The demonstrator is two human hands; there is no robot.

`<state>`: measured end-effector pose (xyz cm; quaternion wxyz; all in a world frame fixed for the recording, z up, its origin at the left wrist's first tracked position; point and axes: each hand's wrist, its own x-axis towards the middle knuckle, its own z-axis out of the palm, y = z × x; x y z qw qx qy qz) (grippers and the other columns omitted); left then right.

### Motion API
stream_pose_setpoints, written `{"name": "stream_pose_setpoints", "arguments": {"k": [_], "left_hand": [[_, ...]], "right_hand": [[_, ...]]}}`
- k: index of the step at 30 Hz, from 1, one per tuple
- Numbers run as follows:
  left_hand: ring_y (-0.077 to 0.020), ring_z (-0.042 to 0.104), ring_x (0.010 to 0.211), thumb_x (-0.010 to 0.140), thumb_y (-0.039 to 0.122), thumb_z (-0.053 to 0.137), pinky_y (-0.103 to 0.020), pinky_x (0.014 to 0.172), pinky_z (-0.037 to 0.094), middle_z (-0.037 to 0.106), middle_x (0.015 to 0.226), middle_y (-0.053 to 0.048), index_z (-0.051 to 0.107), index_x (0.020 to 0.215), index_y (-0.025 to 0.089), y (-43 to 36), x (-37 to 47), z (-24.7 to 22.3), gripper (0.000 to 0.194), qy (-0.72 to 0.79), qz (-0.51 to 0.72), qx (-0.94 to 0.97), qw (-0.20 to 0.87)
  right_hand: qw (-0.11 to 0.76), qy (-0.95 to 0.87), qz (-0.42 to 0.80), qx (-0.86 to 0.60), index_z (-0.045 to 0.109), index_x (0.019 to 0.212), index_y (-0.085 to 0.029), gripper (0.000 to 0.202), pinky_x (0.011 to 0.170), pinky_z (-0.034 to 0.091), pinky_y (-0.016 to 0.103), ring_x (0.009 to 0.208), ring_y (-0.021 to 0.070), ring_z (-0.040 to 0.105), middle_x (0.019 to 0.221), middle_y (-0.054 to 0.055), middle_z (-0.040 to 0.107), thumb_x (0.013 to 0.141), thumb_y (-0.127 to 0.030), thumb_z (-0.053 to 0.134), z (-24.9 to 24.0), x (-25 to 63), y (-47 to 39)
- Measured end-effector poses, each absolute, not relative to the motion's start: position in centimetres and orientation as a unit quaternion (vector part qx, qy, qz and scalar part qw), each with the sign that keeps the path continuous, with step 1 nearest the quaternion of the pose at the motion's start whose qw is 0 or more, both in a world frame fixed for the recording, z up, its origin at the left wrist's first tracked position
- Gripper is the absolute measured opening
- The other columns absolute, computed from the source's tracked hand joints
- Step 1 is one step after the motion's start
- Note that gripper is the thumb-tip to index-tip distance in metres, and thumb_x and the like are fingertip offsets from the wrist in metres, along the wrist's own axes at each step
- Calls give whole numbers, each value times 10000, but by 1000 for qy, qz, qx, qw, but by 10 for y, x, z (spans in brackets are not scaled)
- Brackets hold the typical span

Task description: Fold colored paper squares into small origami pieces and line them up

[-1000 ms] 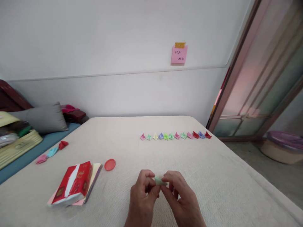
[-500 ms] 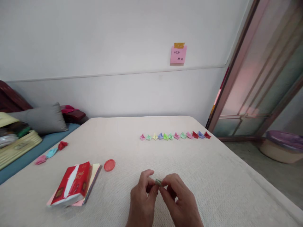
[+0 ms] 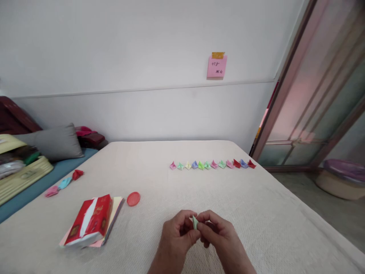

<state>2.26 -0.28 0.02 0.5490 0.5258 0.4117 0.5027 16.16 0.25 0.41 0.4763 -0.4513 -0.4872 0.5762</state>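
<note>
Between my two hands, near the front of the table, is a small folded piece of pale green paper (image 3: 195, 222). My left hand (image 3: 179, 236) pinches it from the left with thumb and fingers. From the right, the thumb and fingertips of my right hand (image 3: 218, 233) press on the same piece. My fingers hide part of it. Farther back, a row of small folded paper shapes (image 3: 201, 165) in pink, green, yellow, blue and red runs across the table.
A red tissue pack (image 3: 98, 217) lies on coloured paper sheets (image 3: 116, 207) at the left, beside a red round lid (image 3: 133, 198). Three folded papers (image 3: 65, 183) lie near the table's left edge. A pink note (image 3: 217, 67) is taped to the wall.
Both hands have turned and drawn closer around the green paper, which now stands more upright with a pointed tip. The whole view has shifted slightly.
</note>
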Motion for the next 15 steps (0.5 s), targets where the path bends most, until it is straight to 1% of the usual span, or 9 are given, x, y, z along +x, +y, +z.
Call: {"name": "stream_pose_setpoints", "arguments": {"k": [1,3,7,10,13,15], "left_hand": [[-77,465,528,726,122,672,-197,505,358,465,574,74,670,893,175,-3,23,3,175,403,505,522,557],[-73,487,513,711,113,685,-188,494,362,459,552,81,668,827,175,-3,25,9,133,387,516,502,576],[-101,553,533,698,116,707,-220,530,426,485,546,80,644,779,173,-5,27,16,117,349,536,466,611],[-126,579,562,701,123,713,-258,570,453,539,561,60,633,765,166,-6,28,20,112,327,532,457,634],[-131,578,581,699,144,723,-258,585,441,593,583,39,633,767,167,-7,29,23,116,336,512,465,639],[-124,558,565,668,184,754,-241,557,415,593,567,39,629,743,175,-7,29,22,146,362,501,481,622]], "right_hand": [[480,-484,579,-448,609,731,-170,82,492,361,237,523,117,450,580,-32,538,737,-250,626,4,161,2],[483,-478,583,-444,604,715,-172,85,505,363,239,521,115,450,570,-33,540,746,-249,623,5,159,1],[480,-482,587,-439,608,698,-171,89,527,359,243,527,117,455,548,-37,533,739,-243,640,7,158,1],[483,-470,604,-426,610,698,-169,91,523,342,241,531,116,443,553,-36,528,736,-243,648,9,159,1],[480,-446,630,-416,585,673,-171,120,492,309,229,513,107,415,541,-45,496,725,-253,657,12,162,1],[476,-441,638,-415,563,641,-171,142,479,297,223,508,104,406,531,-49,478,705,-247,666,14,163,1]]}}
